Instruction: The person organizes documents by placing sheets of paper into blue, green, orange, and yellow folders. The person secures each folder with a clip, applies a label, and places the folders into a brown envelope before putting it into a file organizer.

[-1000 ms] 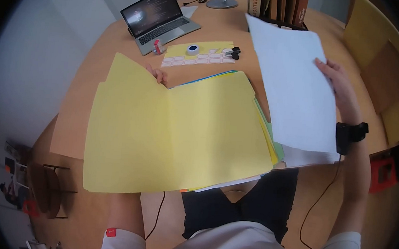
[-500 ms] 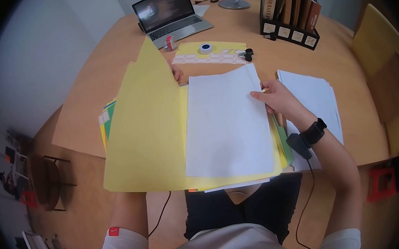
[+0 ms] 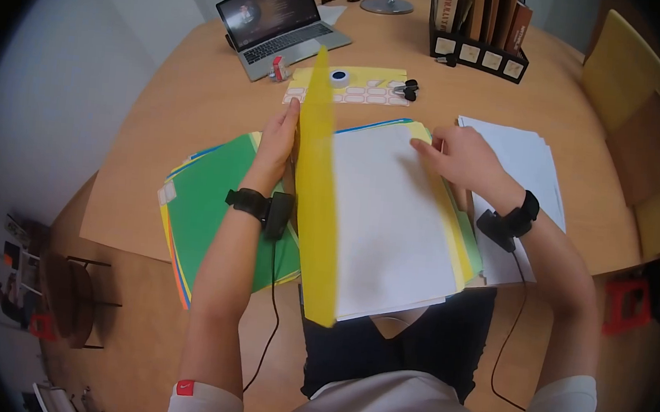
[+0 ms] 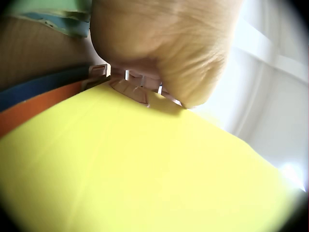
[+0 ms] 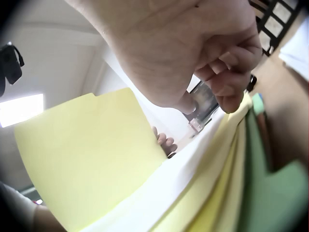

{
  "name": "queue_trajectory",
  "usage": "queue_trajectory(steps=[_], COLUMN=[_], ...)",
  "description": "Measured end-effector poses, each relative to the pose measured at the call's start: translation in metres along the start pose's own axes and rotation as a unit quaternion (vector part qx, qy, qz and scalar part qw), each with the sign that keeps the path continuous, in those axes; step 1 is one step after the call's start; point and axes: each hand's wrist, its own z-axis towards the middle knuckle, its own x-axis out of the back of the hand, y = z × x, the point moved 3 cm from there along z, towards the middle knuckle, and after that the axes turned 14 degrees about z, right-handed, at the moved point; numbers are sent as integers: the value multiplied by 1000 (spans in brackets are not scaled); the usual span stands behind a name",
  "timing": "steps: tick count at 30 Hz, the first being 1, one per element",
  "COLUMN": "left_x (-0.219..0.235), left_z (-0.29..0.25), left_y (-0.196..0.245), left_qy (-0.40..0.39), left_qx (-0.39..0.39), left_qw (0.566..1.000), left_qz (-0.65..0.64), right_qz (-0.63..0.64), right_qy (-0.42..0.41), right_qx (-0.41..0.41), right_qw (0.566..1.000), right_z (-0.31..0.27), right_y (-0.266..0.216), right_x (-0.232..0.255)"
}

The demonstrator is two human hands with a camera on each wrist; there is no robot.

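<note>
A yellow folder lies across a stack near the desk's front, its left flap [image 3: 317,197] raised nearly upright. White paper [image 3: 388,219] rests inside. My left hand [image 3: 274,145] touches the flap's outer side, thumb upward; its fingertips show past the flap's edge in the right wrist view. The left wrist view shows the palm [image 4: 164,43] against the yellow surface [image 4: 145,159]. At the paper's upper right corner is my right hand [image 3: 464,156]; in the right wrist view its fingers bend loosely, with a gap to the thumb and nothing visibly gripped.
Green and coloured folders [image 3: 212,211] lie at left, a white paper stack [image 3: 533,169] at right. Behind are a laptop [image 3: 272,20], a yellow sheet with labels [image 3: 363,95], a tape roll [image 3: 340,77], scissors [image 3: 409,90] and a black file holder [image 3: 480,56].
The white paper has moved from the right into the folder. The left flap has swung upward, uncovering my left hand and the green folder. My right hand has released the paper.
</note>
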Motion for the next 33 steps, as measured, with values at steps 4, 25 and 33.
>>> queue_trajectory(steps=[4, 25, 33], left_x=[0, -4, 0], left_z=[1, -2, 2], left_y=[-9, -12, -15], left_qy=[-22, -42, -63], left_qx=[-6, -2, 44], left_qw=[1000, 979, 987], left_qz=[11, 197, 141], right_qz=[-15, -44, -109], right_qy=[63, 34, 62], right_qx=[50, 123, 125], right_qw=[997, 991, 984], right_z=[29, 147, 139], right_y=[32, 65, 56], right_x=[14, -2, -6])
